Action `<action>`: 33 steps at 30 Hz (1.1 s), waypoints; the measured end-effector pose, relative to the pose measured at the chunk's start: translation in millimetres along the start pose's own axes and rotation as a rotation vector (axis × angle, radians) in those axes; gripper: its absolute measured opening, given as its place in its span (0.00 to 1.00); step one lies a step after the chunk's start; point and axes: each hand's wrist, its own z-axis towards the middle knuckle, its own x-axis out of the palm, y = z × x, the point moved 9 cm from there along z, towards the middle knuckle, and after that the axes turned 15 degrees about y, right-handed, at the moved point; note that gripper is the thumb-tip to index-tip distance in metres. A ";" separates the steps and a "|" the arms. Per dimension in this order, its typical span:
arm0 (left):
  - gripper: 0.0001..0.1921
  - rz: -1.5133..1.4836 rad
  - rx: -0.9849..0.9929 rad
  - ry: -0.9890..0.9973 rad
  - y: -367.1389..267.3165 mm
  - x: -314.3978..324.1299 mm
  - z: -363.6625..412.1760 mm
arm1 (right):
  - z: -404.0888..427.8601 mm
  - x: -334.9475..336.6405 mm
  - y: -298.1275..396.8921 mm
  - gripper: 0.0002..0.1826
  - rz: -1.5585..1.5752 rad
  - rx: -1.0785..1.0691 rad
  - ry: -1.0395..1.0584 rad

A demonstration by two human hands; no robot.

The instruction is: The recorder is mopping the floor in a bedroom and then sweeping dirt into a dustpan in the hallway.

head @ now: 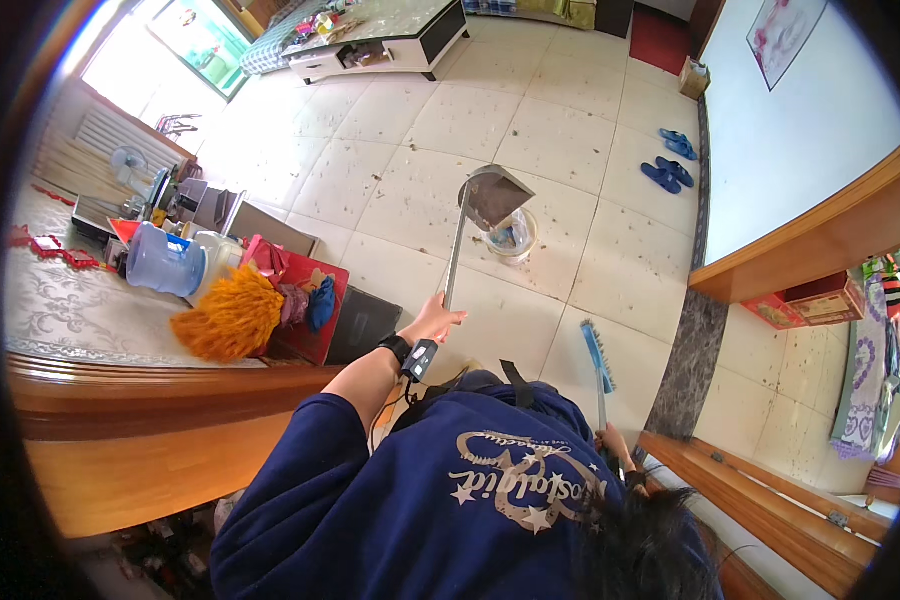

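My left hand (433, 321) grips the metal handle of a long-handled dustpan (493, 196), whose pan is tilted over the rim of a small waste bin (515, 238) with a plastic liner. Low at the right, my right hand (613, 442) is closed around the handle of a blue-headed broom (598, 357), its bristles facing right. The broom head is beside my body, apart from the bin. Bits of debris lie scattered on the pale tiled floor (450, 195). The inside of the dustpan cannot be made out clearly.
At left, a patterned-cloth surface (67, 315) bears a water jug (166, 259), an orange duster (232, 315) and a red box (322, 289). A low table (412, 37) stands ahead. Blue slippers (667, 176) lie by the right wall; a wooden door (780, 510) is at lower right.
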 end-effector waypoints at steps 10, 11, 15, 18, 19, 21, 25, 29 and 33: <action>0.44 0.319 -0.040 -0.009 -3.1 -12.3 -19.6 | -2.2 46.3 101.5 0.17 -0.131 -0.311 0.090; 0.44 0.319 -0.032 -0.015 -7.6 -10.3 -23.4 | -3.3 55.8 115.2 0.17 -0.131 -0.312 0.087; 0.44 0.381 -0.041 -0.045 -11.7 -11.8 -29.7 | -14.9 91.8 160.9 0.29 -0.198 -0.287 0.065; 0.44 0.465 -0.081 -0.100 -7.0 -21.5 -28.4 | -26.1 98.9 169.6 0.34 -0.282 -0.262 0.056; 0.44 0.459 -0.079 -0.105 -5.8 -26.0 -28.9 | -27.4 99.5 169.5 0.36 -0.329 -0.248 0.054; 0.45 0.446 -0.016 -0.117 -13.4 -30.7 -31.3 | -25.7 94.7 160.4 0.36 -0.261 -0.240 0.062; 0.41 0.415 -0.009 -0.128 -19.9 -33.3 -38.9 | -25.0 99.9 160.9 0.36 -0.099 -0.251 0.093; 0.44 0.476 -0.005 -0.063 -13.1 -30.6 -37.0 | -25.5 116.3 175.1 0.36 -0.133 -0.283 0.104; 0.44 0.430 0.024 -0.065 -16.6 -32.2 -35.9 | -36.2 118.5 181.3 0.36 -0.253 -0.273 0.054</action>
